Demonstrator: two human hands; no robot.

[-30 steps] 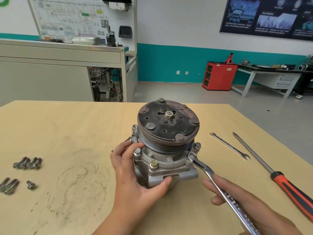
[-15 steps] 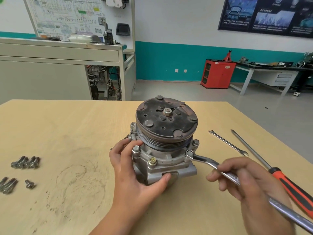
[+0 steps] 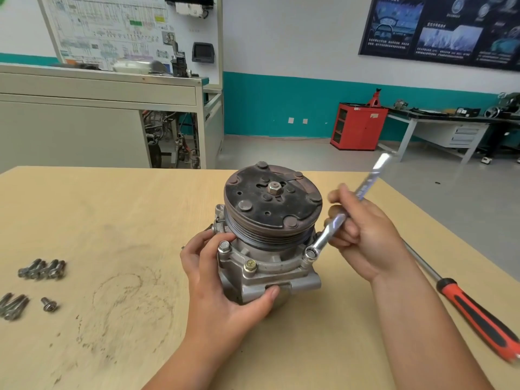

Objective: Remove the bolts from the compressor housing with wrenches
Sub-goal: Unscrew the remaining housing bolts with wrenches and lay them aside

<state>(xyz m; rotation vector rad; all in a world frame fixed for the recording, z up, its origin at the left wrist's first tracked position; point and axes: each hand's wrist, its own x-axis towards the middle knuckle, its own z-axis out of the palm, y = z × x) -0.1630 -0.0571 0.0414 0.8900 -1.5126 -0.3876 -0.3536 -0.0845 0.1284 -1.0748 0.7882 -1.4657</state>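
The compressor [image 3: 270,249] stands upright on the wooden table [image 3: 112,220], its dark rusty pulley face up. My left hand [image 3: 222,288] grips the grey housing from the left and front, thumb on its lower lug. My right hand [image 3: 363,235] grips a long silver wrench [image 3: 334,220] whose ring end sits on the bolt [image 3: 310,253] at the housing's right front corner. The handle points up and away to the right. Two more bolts show on the flange: a silver one [image 3: 224,246] at the left and a brass-coloured one [image 3: 250,265] in front.
Several loose bolts [image 3: 42,268] lie at the table's left, with more bolts [image 3: 12,306] and a single short bolt [image 3: 49,304] nearer the edge. A red-and-black-handled screwdriver [image 3: 478,313] lies at the right. Workshop benches and a red cabinet [image 3: 357,126] stand beyond the table.
My right hand has swung the wrench handle from near me round to the right and away, its ring end staying on the right front bolt. The left hand and compressor have kept still.
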